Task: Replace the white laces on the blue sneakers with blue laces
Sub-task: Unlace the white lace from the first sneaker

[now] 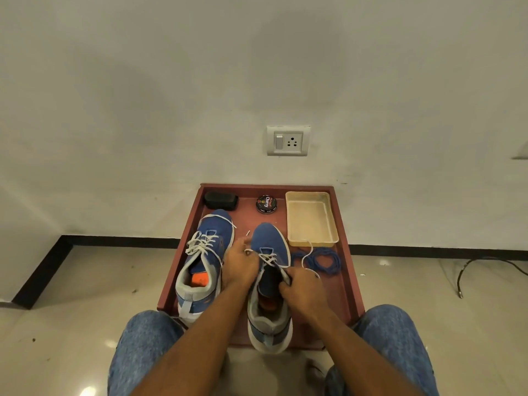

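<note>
Both hands' fingers [248, 254] pinched white lace [268, 260] on right sneaker [270, 278]; risked snagging in eyelets if yanked.

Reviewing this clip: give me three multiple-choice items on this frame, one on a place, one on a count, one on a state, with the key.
1. Where do the blue laces lie?
A. Inside the cream tray
B. On the red board, right of the right sneaker
C. On the floor

2. How many sneakers are on the board?
A. One
B. Two
C. Three

3. The left sneaker's white lace is:
A. Laced in
B. Fully removed
C. Replaced by blue

Key: B, coiled below the cream tray; B, the pair stands side by side; A, white crossings show on it.
</note>
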